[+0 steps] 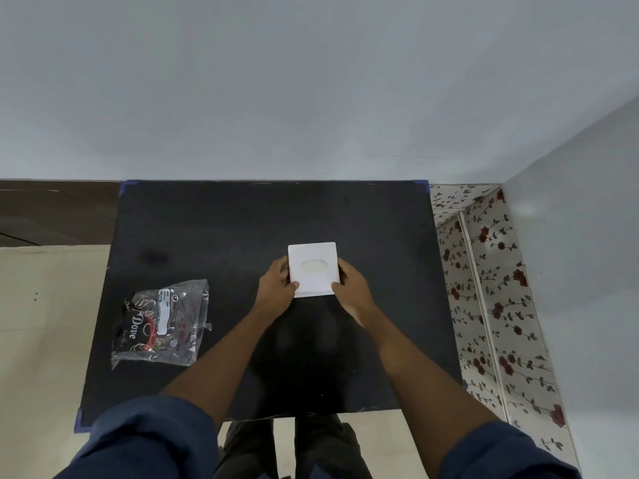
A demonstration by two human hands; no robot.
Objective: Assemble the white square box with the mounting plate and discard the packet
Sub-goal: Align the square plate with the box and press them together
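Note:
A white square box with an oval mark on its top face sits near the middle of the black table. A second white layer shows under its near edge; whether that is the mounting plate I cannot tell. My left hand grips the box's left side with the thumb on its near left corner. My right hand grips its right side. A clear plastic packet printed "Dove" lies flat on the table to the left, apart from both hands.
The table stands against a grey wall. A flower-patterned surface runs along the table's right side. Beige floor lies to the left, and my dark trousers show below the near edge.

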